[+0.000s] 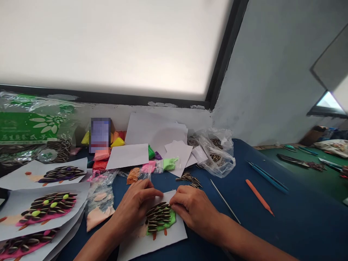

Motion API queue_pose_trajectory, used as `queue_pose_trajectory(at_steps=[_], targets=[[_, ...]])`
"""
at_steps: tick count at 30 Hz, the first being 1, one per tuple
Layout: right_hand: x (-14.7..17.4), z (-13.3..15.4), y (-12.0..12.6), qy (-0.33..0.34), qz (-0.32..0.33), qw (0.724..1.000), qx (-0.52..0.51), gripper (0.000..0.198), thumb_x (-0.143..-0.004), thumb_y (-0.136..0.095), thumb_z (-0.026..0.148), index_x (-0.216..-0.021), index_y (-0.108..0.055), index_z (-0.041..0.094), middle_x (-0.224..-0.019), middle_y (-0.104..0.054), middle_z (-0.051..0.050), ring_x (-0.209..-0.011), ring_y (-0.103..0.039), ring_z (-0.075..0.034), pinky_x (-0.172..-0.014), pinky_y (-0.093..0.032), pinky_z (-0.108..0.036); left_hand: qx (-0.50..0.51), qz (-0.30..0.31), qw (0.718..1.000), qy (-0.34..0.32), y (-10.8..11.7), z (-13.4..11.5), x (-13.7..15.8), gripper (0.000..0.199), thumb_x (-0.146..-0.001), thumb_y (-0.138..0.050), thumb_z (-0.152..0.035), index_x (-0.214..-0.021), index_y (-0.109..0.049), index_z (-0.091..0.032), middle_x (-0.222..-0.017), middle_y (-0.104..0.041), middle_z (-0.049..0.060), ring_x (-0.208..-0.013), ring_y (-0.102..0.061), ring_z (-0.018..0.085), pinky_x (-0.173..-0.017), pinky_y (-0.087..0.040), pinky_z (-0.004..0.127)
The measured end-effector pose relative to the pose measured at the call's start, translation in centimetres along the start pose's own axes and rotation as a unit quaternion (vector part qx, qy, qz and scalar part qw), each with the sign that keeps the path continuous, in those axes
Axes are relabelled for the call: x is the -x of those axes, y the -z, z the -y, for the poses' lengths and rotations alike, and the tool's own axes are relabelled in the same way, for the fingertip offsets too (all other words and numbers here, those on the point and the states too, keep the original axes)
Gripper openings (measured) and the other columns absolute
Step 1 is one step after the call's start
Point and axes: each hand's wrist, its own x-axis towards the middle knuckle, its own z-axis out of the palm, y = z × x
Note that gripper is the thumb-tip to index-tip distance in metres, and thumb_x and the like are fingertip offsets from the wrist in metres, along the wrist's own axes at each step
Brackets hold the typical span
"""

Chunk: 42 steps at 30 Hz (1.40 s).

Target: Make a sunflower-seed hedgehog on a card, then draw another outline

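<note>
A sheet of white paper (174, 237) lies in front of me, bearing a green clay shape (172, 216) covered with striped sunflower seeds (159, 217). Small brown clay pieces sit under the shape, and a pale clay part on its left is partly covered by my left hand (137, 201). That hand rests over the paper's upper left, its fingers loosely bent and apart, holding nothing visible. At the shape's upper right edge, my right hand (194, 206) pinches thumb and forefinger together on a sunflower seed, mostly hidden by the fingertips. Loose seeds (190, 178) lie just beyond.
Seed-and-clay pictures (49, 210) are stacked at left, near a bag of peach clay (100, 214). Behind are clay packets (133, 175), white papers (154, 130), a phone (100, 134) and a bag of seeds (216, 154). A metal rod (225, 201), orange tool (259, 197) and blue tweezers (268, 177) lie right.
</note>
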Motion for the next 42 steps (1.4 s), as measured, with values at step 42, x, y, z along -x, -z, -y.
queue_pose_trajectory(at_steps=[42], targets=[[-1.7,-1.4,1.6,-0.043,-0.018,0.99,0.135,0.016,-0.093,-0.043,0.007,-0.092,-0.058,0.012,-0.092,-0.062,-0.01,-0.082,-0.056,-0.019,-0.075,-0.046,-0.03,-0.002,-0.013,1.0,-0.001,0.4,-0.8,-0.1,0.03,-0.091,-0.041,-0.021,-0.092,-0.071,-0.022,-0.084,-0.06,0.005,-0.077,-0.056,0.019,-0.07,-0.043,0.032]])
